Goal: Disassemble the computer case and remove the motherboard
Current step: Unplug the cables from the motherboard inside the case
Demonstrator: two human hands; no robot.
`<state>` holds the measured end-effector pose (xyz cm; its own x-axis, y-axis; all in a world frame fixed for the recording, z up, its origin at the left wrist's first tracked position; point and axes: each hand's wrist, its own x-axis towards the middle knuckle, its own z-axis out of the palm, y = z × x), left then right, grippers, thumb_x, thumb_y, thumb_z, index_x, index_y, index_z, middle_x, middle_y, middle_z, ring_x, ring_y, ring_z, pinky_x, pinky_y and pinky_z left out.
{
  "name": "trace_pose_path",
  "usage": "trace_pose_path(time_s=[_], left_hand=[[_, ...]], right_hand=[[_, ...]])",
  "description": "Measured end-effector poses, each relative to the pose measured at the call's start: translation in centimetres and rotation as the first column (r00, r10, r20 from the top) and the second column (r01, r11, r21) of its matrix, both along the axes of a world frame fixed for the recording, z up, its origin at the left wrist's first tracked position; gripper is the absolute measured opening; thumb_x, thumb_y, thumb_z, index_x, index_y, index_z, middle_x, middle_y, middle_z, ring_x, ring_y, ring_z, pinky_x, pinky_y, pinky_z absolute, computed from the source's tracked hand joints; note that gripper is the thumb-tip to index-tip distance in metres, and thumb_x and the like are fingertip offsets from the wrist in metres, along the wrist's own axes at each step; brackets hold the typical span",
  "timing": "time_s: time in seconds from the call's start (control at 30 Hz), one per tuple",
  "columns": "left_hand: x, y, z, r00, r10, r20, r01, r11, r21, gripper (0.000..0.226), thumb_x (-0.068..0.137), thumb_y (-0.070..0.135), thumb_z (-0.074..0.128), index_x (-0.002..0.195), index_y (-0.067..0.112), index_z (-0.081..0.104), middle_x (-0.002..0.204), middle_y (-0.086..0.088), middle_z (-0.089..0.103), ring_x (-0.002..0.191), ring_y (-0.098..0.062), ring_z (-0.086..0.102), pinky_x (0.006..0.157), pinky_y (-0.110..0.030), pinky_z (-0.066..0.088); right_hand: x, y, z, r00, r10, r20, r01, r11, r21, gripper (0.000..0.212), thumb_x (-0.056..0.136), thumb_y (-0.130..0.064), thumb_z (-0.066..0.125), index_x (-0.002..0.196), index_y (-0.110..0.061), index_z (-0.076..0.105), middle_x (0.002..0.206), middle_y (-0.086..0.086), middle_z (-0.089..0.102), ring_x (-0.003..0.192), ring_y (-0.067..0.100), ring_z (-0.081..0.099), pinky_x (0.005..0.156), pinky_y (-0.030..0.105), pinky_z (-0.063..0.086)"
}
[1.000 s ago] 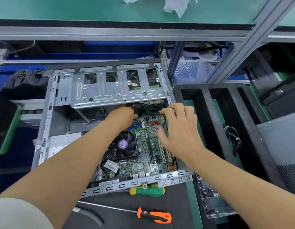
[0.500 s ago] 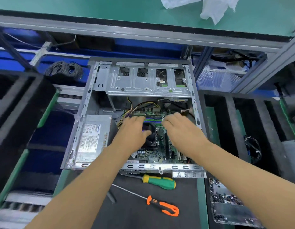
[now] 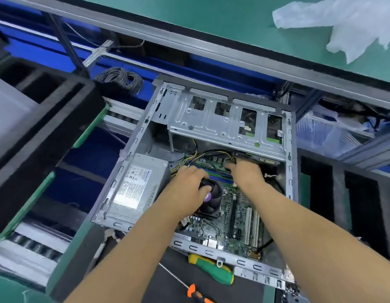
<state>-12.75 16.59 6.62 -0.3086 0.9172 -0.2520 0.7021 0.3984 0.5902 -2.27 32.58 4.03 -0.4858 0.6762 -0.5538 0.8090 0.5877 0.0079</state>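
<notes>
The open metal computer case point(image 3: 290, 193) lies on the bench with the green motherboard point(image 3: 240, 215) inside it. My left hand point(image 3: 187, 186) grips the far left corner of the black CPU fan point(image 3: 213, 202), thumb on its top. My right hand point(image 3: 244, 171) reaches past the blue memory slots point(image 3: 218, 174) to the far edge of the board, where the yellow and black power cables point(image 3: 213, 153) end. Its fingertips are blurred, so its hold is unclear. The grey power supply point(image 3: 137, 184) sits in the case's left side, and the drive cage point(image 3: 211, 127) spans the far end.
A green-handled screwdriver point(image 3: 213, 270) and an orange-handled one point(image 3: 196, 291) lie in front of the case. Black foam trays stand at the left point(image 3: 36, 127) and right point(image 3: 353, 204). A coil of grey wire point(image 3: 121, 79) lies behind the case, a plastic bag point(image 3: 342, 18) on the shelf above.
The view has swung so the case sits tilted. My left hand slid back onto the CPU fan. My right hand moved farther in toward the cables at the board's far edge.
</notes>
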Motion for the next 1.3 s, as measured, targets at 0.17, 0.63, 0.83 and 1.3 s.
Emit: trace_pose_path(time_s=[0.17, 0.63, 0.83, 1.3], left_hand=[[-0.1, 0.1, -0.1, 0.999, 0.029, 0.022, -0.029, 1.0, 0.007, 0.03, 0.099, 0.028, 0.051, 0.127, 0.019, 0.055, 0.128, 0.002, 0.052, 0.125, -0.014, 0.033, 0.103, -0.031, 0.034], [-0.5, 0.1, -0.6, 0.997, 0.039, 0.059, -0.04, 0.999, 0.01, 0.026, 0.097, 0.024, 0.052, 0.123, 0.023, 0.058, 0.123, 0.004, 0.053, 0.123, -0.014, 0.033, 0.105, -0.034, 0.033], [-0.4, 0.1, -0.3, 0.998, 0.031, 0.048, -0.031, 0.999, 0.011, 0.027, 0.098, 0.024, 0.051, 0.125, 0.021, 0.057, 0.125, 0.002, 0.054, 0.124, -0.016, 0.033, 0.105, -0.035, 0.034], [-0.3, -0.1, -0.2, 0.998, 0.025, 0.06, -0.026, 1.0, 0.009, 0.028, 0.099, 0.024, 0.05, 0.127, 0.02, 0.054, 0.129, 0.002, 0.051, 0.126, -0.016, 0.031, 0.103, -0.036, 0.036]], right_hand=[[-0.1, 0.7, -0.4, 1.0, 0.001, 0.017, -0.001, 1.0, -0.029, 0.06, 0.099, -0.004, 0.035, 0.146, -0.04, 0.037, 0.145, 0.008, 0.047, 0.117, 0.029, 0.058, 0.071, 0.028, 0.038], [-1.0, 0.9, -0.1, 0.984, -0.172, -0.033, 0.168, 0.981, -0.101, 0.038, 0.106, -0.029, 0.032, 0.141, -0.035, 0.044, 0.142, 0.002, 0.05, 0.121, 0.025, 0.054, 0.08, 0.03, 0.039], [-0.3, 0.5, -0.4, 0.993, -0.054, -0.106, 0.05, 0.998, -0.04, 0.044, 0.1, -0.013, 0.036, 0.14, -0.029, 0.036, 0.134, 0.002, 0.058, 0.113, 0.028, 0.058, 0.076, 0.032, 0.039], [-0.1, 0.5, -0.6, 0.989, -0.081, -0.125, 0.073, 0.995, -0.063, 0.046, 0.104, -0.021, 0.029, 0.147, -0.035, 0.027, 0.129, 0.006, 0.059, 0.108, 0.031, 0.059, 0.083, 0.038, 0.045]])
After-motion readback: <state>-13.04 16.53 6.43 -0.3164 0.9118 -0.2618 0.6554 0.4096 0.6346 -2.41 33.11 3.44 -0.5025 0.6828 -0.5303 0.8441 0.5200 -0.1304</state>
